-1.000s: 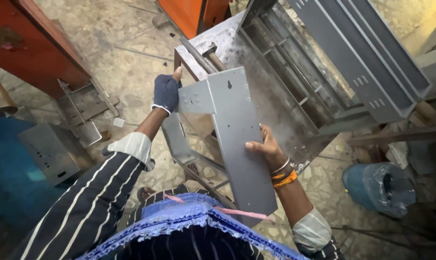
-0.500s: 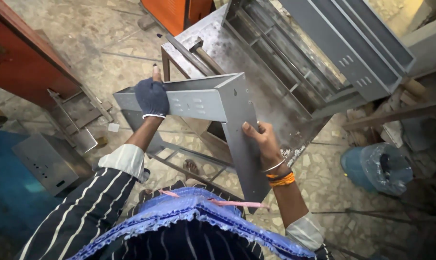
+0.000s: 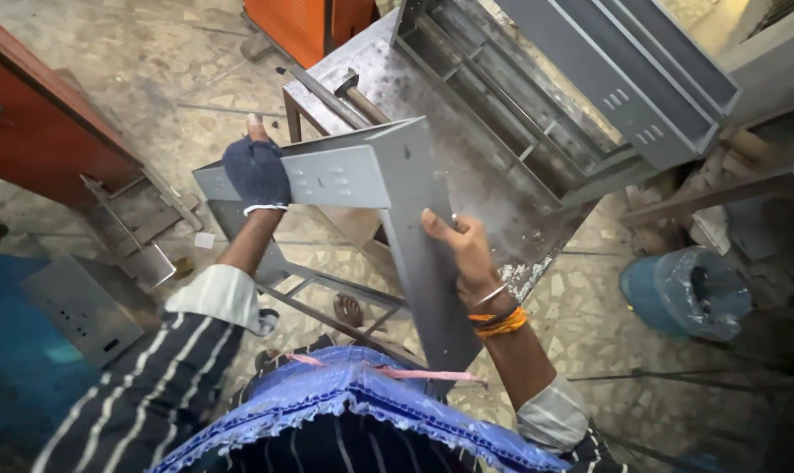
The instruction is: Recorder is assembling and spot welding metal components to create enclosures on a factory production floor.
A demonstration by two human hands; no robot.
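I hold a grey L-shaped sheet-metal bracket (image 3: 388, 188) with punched slots in front of my chest. My left hand (image 3: 255, 171), in a dark blue fingerless glove, grips the end of its horizontal arm. My right hand (image 3: 463, 250), bare with orange bangles at the wrist, grips the right edge of its long downward arm. The bracket hangs above a steel work table (image 3: 467, 166) whose top is scuffed and dusty.
A hammer (image 3: 358, 96) lies on the table's far left. Long grey metal channels (image 3: 607, 79) rest across the table at the right. An orange cabinet (image 3: 305, 26) stands behind, a red frame (image 3: 38, 131) at left, a blue bin (image 3: 686, 293) at right, grey metal parts (image 3: 86, 307) on the floor.
The bracket has swung from mostly upright to an L lying with one arm horizontal. My left hand has moved left and down along it; my right hand stays on the long arm.
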